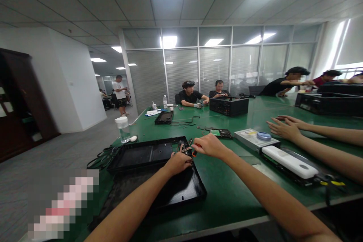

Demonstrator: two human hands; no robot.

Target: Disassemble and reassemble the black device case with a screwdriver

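Observation:
A black metal case point(181, 189) lies opened out in front of me, with its second black panel point(144, 155) behind the nearer one. A bundle of coloured cables point(184, 148) sticks up at its far right corner. My left hand point(178, 163) is closed low beside these cables, fingers curled down at the case; what they grip is hidden. My right hand point(211, 146) is closed around a tool with a red and black handle point(195, 151), just right of the cables. The tool's working end cannot be made out.
At right lie a silver drive box point(249, 140) with a blue tape roll point(264, 136), a white long device point(289, 162) and yellow-handled pliers point(334, 183). A co-worker's hands point(286, 126) rest beyond them. A water jug point(122, 130) and black cables point(104, 157) are at left.

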